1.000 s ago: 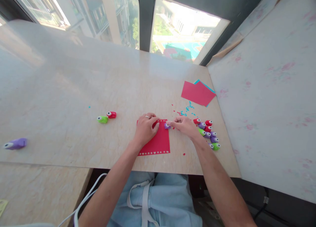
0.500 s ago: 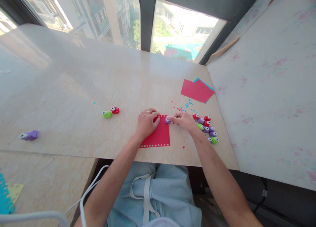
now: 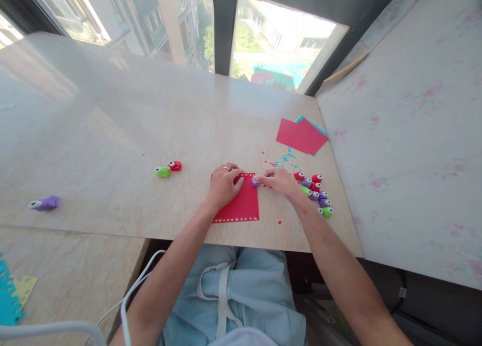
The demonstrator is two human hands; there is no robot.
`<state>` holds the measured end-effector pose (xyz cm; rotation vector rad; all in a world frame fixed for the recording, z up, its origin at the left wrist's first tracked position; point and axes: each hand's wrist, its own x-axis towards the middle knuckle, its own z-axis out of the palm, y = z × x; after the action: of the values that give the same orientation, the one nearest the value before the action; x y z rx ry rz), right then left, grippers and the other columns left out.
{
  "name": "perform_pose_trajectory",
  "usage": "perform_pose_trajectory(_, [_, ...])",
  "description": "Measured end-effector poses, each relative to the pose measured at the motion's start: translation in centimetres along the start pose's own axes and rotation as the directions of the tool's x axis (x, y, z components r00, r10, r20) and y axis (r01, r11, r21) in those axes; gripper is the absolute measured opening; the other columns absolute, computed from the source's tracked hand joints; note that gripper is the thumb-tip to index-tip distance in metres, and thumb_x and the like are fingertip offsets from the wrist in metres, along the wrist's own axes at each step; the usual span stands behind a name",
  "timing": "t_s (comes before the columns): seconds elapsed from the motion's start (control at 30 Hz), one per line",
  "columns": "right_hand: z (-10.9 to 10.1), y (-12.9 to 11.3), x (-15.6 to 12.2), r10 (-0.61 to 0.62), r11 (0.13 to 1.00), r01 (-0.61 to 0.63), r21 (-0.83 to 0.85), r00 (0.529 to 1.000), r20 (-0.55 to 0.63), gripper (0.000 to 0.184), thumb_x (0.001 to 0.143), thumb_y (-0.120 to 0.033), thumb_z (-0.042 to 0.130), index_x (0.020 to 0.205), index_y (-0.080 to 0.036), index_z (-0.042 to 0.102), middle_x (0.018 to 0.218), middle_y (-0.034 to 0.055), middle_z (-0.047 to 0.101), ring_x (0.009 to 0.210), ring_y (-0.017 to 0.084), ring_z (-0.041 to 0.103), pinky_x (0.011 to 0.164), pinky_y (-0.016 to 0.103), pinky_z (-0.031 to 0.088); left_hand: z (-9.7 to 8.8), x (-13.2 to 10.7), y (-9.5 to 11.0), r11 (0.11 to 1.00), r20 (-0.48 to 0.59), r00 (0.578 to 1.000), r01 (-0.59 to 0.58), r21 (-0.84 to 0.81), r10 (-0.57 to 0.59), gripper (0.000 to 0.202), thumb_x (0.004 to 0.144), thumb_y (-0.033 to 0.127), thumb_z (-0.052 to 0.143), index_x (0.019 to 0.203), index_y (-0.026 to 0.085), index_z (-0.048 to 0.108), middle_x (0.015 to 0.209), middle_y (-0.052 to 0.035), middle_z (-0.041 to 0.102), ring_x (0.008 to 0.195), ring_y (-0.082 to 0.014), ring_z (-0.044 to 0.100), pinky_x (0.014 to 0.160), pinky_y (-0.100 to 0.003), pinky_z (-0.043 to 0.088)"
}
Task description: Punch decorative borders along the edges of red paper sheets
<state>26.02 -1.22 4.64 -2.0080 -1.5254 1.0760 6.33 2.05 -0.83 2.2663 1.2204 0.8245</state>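
A sheet of red paper (image 3: 241, 205) lies before me, with rows of small punched shapes along its top and bottom edges. My left hand (image 3: 226, 184) rests on its upper left part, fingers laid down and thumb apart. At the right edge, near the top corner, is a small purple craft punch (image 3: 255, 183). My right hand (image 3: 277, 181) grips this punch, its thumb on the top; the other fingers are curled, and the punch is partly covered.
A cluster of red, purple and green punches (image 3: 315, 187) stands to the right. Blue and red paper bits (image 3: 285, 158) lie beyond my right hand, below stacked cards (image 3: 301, 136). Leftward are a green punch (image 3: 162, 172), a red punch (image 3: 175, 165) and a larger purple punch (image 3: 44, 203).
My right thumb has shifted slightly left, further over the top of the purple punch. My left hand and the red paper hold their place; the view has tipped a little.
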Motion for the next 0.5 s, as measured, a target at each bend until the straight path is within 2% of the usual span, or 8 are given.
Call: perform_pose_trajectory(0.5, [0.03,0.36,0.43,-0.051,0.992,0.055,-0.112,0.998,0.042,0.036,0.075,-0.050,0.064,0.058,-0.019,0.056,0.051,-0.0026,0.054,0.051,0.012,0.047,0.052,0.026,0.031,-0.07,-0.04,-0.03,1.000,0.003,1.000,0.007,-0.018,-0.007,0.018,0.088,0.024,0.059,0.099,0.022,0.073,0.104,-0.0084,0.068,0.100,-0.0235,0.061,0.091,-0.040,0.046])
